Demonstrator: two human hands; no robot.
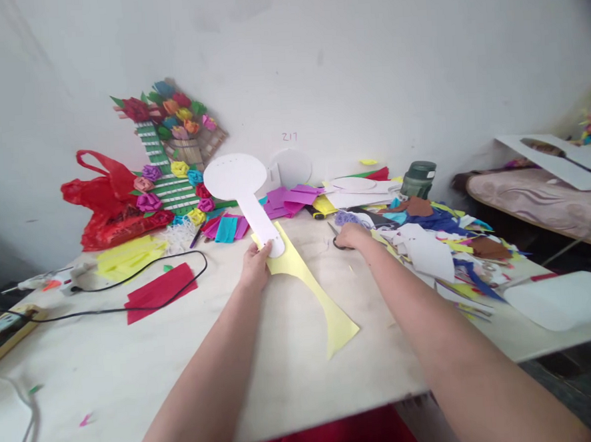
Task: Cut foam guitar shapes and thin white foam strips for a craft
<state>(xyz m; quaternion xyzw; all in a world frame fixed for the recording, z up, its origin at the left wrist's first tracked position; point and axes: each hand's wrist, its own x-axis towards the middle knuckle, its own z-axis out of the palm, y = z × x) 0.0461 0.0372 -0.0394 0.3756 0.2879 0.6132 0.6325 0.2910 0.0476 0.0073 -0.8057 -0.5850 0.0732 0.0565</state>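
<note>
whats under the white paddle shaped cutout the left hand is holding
A yellow paper strip lies under the handle end of the white paddle cutout, running toward the table edge. The left hand pinches both. How far the yellow reaches beneath the white is hidden.

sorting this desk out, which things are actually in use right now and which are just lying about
In use:
left hand holding the white paddle cutout
yellow paper strip under it
right hand on the scissors

Lying about:
red paper sheet
red plastic bag
paper flower frame
green jar
scrap pile
</note>
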